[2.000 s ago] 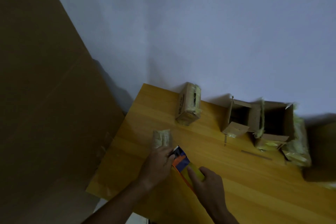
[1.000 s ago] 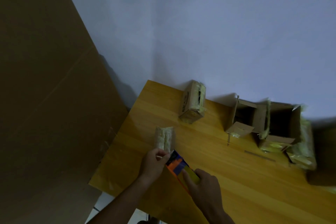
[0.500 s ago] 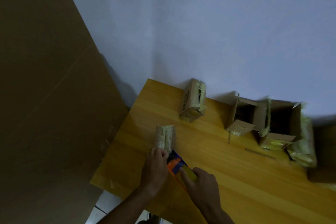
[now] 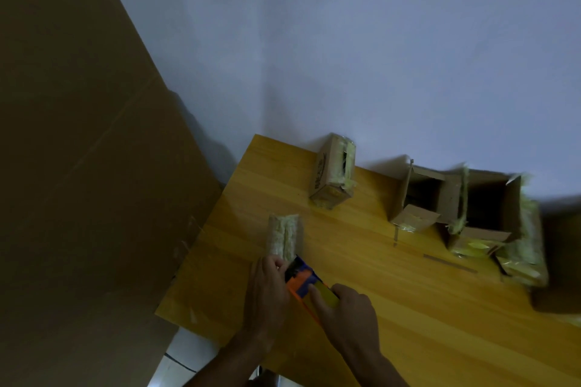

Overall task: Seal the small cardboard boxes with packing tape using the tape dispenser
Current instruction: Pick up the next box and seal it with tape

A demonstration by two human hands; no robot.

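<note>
A small cardboard box (image 4: 284,237) covered with yellowish tape lies on the wooden table (image 4: 393,276) near its left edge. Just below it is an orange and blue tape dispenser (image 4: 303,280) with a yellow tape roll. My right hand (image 4: 345,314) grips the dispenser from below. My left hand (image 4: 267,289) is curled at the dispenser's front end, beside the box's near end; what its fingertips pinch is too small to tell. A taped box (image 4: 333,176) stands at the back. Two opened boxes (image 4: 421,198) (image 4: 484,210) stand to the right.
A big sheet of brown cardboard (image 4: 78,166) leans along the left side. The pale wall (image 4: 345,41) runs behind the table. Another taped box (image 4: 525,245) sits at the far right edge. A thin dark strip (image 4: 449,263) lies on the tabletop.
My left hand slid off the small box's near end and now curls at the dispenser's front. The dispenser and right hand stay almost in place. The camera shifted slightly.
</note>
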